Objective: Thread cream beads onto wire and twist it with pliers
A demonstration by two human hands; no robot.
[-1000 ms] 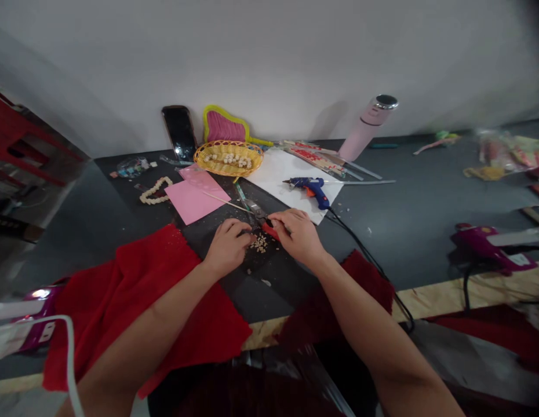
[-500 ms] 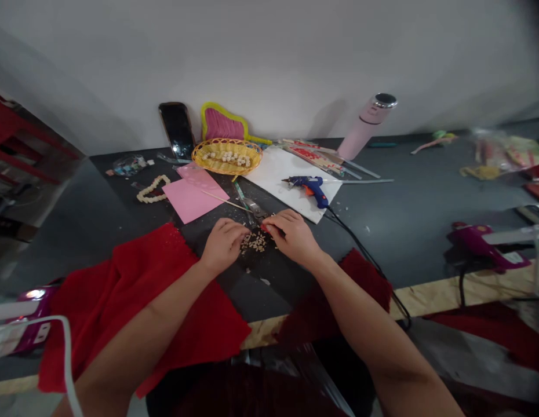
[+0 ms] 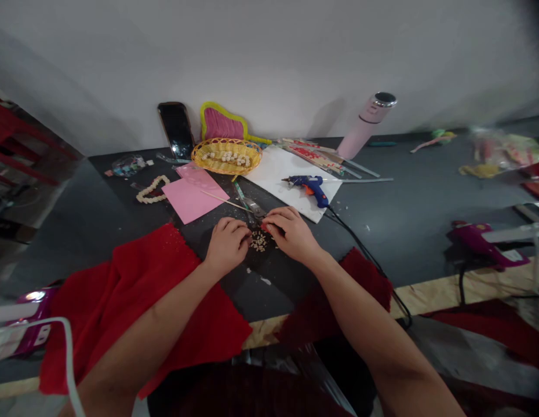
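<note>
A small heap of short beige pieces (image 3: 259,241) lies on the dark tabletop between my hands. My left hand (image 3: 228,243) rests at the heap's left edge, its fingers curled and pressed together. On the heap's other side, my right hand (image 3: 292,234) has thumb and fingers bent toward each other, with a bit of red showing at the fingertips. Whatever either hand holds is hidden. Just beyond the fingers lies a metal tool like pliers (image 3: 254,207), partly covered by my right hand. A thin wooden stick (image 3: 228,202) points toward it.
Behind are pink paper (image 3: 193,200), a wicker basket (image 3: 226,156) with white bits, a blue glue gun (image 3: 310,188) on a white sheet (image 3: 273,168), a phone (image 3: 177,130) and a pink bottle (image 3: 365,130). Red cloth (image 3: 152,295) spreads at the left; a purple glue gun (image 3: 491,246) sits right.
My left hand has moved slightly right, against the beige pieces, and the heap between the hands is narrower. My right hand has barely moved.
</note>
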